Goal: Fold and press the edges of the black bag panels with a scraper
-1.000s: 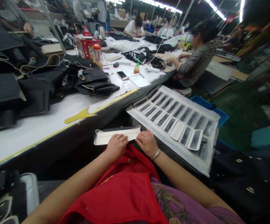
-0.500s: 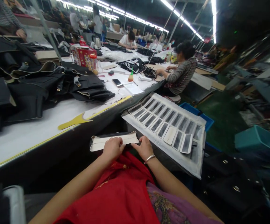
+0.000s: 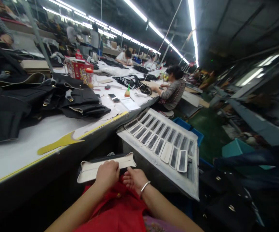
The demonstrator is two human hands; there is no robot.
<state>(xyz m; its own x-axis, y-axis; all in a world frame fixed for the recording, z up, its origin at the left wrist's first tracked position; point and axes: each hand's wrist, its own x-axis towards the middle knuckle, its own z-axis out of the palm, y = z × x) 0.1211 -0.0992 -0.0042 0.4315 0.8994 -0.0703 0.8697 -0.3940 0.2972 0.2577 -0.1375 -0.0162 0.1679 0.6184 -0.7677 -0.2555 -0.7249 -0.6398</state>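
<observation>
My left hand point(image 3: 107, 172) is closed on the near edge of a black bag piece with a long cream panel point(image 3: 88, 168). The cream side faces up, a dark seam line runs along it, and its ends curl upward. My right hand point(image 3: 135, 180), with a silver bangle at the wrist, is just below the right end of the piece. Its fingers are loosely bent and apart, with nothing visible in them. To the right, a whitish board point(image 3: 151, 161) carries rows of rounded, cream-rimmed strips with dark middles; one strip point(image 3: 166, 152) is plain cream.
Black bags point(image 3: 81, 100) lie heaped on the white worktable point(image 3: 57, 129), near a yellow template point(image 3: 57, 143). Farther along are a phone point(image 3: 114, 98), a glue bottle point(image 3: 127, 92) and a red box point(image 3: 75, 67). A co-worker point(image 3: 172, 90) sits beyond the board. A teal bin point(image 3: 238, 149) stands right.
My right hand has come off the right end of the bag piece, its fingers turning inward below it. My left hand keeps its hold. The whole view has shifted.
</observation>
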